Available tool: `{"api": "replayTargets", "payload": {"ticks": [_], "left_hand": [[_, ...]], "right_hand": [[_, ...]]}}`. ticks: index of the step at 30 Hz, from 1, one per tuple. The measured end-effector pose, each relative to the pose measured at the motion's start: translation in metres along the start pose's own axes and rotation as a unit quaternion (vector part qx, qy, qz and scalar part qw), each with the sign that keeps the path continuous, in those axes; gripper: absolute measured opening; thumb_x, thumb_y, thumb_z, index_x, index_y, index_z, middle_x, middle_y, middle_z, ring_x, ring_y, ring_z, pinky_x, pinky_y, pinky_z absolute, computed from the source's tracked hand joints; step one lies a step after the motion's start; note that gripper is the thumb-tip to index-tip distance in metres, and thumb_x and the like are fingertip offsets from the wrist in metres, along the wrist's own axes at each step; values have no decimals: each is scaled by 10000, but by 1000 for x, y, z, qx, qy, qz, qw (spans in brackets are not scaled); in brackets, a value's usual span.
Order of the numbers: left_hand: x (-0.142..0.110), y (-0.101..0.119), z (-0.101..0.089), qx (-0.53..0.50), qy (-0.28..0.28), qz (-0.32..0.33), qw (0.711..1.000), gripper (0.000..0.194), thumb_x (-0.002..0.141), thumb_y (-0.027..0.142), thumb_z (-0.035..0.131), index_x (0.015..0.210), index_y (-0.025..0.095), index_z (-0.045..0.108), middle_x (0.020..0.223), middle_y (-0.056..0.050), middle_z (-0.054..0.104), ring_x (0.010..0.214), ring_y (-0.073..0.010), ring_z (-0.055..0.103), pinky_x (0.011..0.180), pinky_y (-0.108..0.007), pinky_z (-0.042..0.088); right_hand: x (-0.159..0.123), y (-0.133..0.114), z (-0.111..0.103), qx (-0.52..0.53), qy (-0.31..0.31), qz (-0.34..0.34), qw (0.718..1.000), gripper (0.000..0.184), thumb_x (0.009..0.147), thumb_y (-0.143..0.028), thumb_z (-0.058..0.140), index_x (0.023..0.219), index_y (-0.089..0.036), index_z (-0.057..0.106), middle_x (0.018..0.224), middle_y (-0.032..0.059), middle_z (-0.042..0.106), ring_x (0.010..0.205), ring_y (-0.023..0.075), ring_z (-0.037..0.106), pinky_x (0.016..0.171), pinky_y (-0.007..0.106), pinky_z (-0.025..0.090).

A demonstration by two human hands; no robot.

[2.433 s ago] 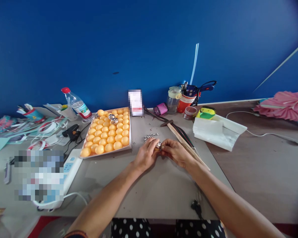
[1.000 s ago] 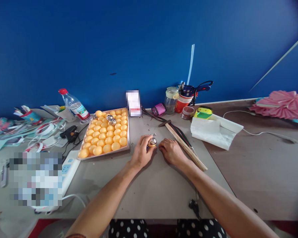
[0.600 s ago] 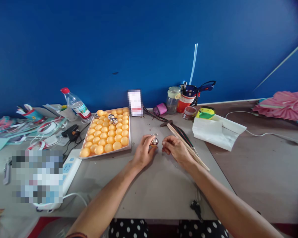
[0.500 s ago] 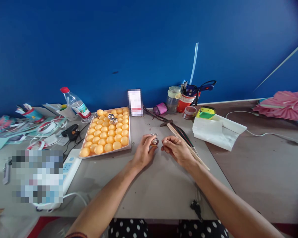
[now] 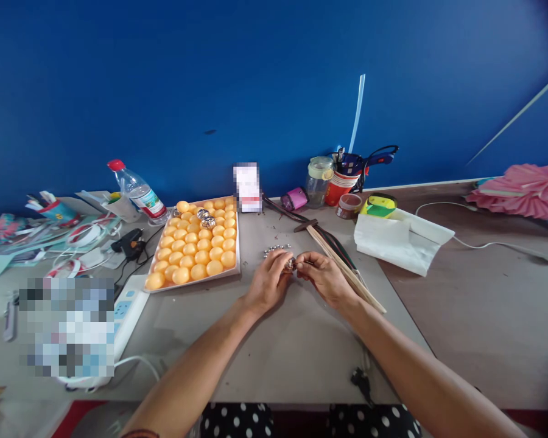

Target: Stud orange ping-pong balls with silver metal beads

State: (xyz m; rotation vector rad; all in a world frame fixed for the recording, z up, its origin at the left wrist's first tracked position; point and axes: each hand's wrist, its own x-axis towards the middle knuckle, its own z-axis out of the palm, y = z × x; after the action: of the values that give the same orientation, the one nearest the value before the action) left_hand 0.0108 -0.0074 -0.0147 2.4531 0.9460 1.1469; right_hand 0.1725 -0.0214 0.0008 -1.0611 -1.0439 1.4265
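Observation:
A small shiny, dark-and-silver ball is in the fingers of my left hand, partly hidden by them. From the other side, my right hand brings its pinched fingertips against the ball; anything between them is too small to make out. Just beyond my left hand lies a small row of silvery beads. To the left stands a tray filled with orange balls. A few silver-decorated balls rest on top of these.
Wooden sticks lie right of my right hand, near a white paper sheet. A jar, a red cup and a phone stand by the wall. Left are a bottle, a glue gun and a power strip.
My hands have come together: the left moved slightly right with the ball, and the right hand's fingertips now meet it. More of the silvery beads behind my left hand shows.

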Motion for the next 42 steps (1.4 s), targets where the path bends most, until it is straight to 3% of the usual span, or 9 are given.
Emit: {"api": "replayTargets", "payload": {"ticks": [16, 23, 29, 33, 36, 37, 39, 40, 42], "left_hand": [[-3, -1, 0, 64, -33, 33, 997, 377, 879, 155, 427, 1255, 177, 420, 1175, -135, 535, 1118, -224, 520, 917, -401, 470], [-3, -1, -1, 92, -58, 52, 993, 358, 896, 172, 401, 1252, 185, 431, 1158, -117, 552, 1095, -210, 541, 913, -384, 477], [-3, 2, -2, 93, -86, 56, 990, 345, 897, 183, 398, 1238, 178, 449, 1134, -114, 559, 1039, -194, 564, 882, -357, 494], [0, 4, -2, 53, -66, 26, 996, 347, 887, 198, 426, 1232, 190, 448, 1136, -114, 545, 1070, -202, 543, 895, -377, 486], [2, 1, -4, 20, -5, -25, 999, 349, 864, 234, 494, 1209, 193, 460, 1145, -113, 531, 1104, -214, 514, 938, -407, 455], [3, -1, -5, 7, 10, -41, 999, 343, 859, 240, 507, 1197, 195, 470, 1139, -109, 532, 1096, -212, 517, 938, -405, 453], [3, -8, -6, -29, 51, -86, 995, 329, 857, 245, 514, 1180, 191, 480, 1124, -103, 536, 1070, -202, 528, 920, -385, 462], [2, -11, -6, -46, 76, -112, 990, 336, 851, 251, 527, 1177, 188, 481, 1113, -102, 537, 1043, -195, 540, 891, -364, 478], [2, -17, -5, -71, 127, -160, 976, 366, 832, 250, 551, 1184, 186, 475, 1107, -101, 528, 988, -180, 558, 833, -325, 503]], "right_hand": [[-1, -3, -3, 99, -46, 118, 987, 277, 583, -312, 767, 658, -171, 541, 614, -32, 561, 547, 86, 515, 565, 234, 422], [4, 2, -12, 143, -85, 172, 971, 263, 592, -275, 778, 636, -175, 538, 566, -38, 518, 528, 95, 519, 665, 316, 514], [3, 5, -7, 118, -42, 197, 972, 235, 584, -223, 772, 608, -172, 544, 496, -41, 497, 490, 99, 519, 605, 296, 514], [1, -3, -2, 60, -24, 147, 987, 269, 611, -326, 737, 623, -184, 509, 504, -57, 469, 446, 85, 463, 528, 267, 453], [3, -16, -14, -99, 45, -4, 994, 218, 713, -390, 617, 696, -192, 528, 557, -40, 479, 504, 115, 471, 546, 269, 415], [4, -19, -21, -192, 100, -70, 974, 182, 741, -369, 581, 723, -191, 547, 607, -14, 513, 567, 136, 496, 586, 280, 417], [7, -24, -37, -374, 206, -166, 889, 132, 768, -304, 535, 781, -181, 583, 795, 62, 581, 743, 191, 536, 719, 327, 418], [9, -24, -45, -443, 238, -171, 847, 148, 771, -281, 525, 844, -174, 597, 881, 94, 590, 809, 215, 542, 757, 348, 409], [12, -21, -56, -554, 262, -110, 783, 252, 771, -272, 534, 989, -162, 595, 984, 143, 585, 914, 273, 538, 782, 391, 390]]}}
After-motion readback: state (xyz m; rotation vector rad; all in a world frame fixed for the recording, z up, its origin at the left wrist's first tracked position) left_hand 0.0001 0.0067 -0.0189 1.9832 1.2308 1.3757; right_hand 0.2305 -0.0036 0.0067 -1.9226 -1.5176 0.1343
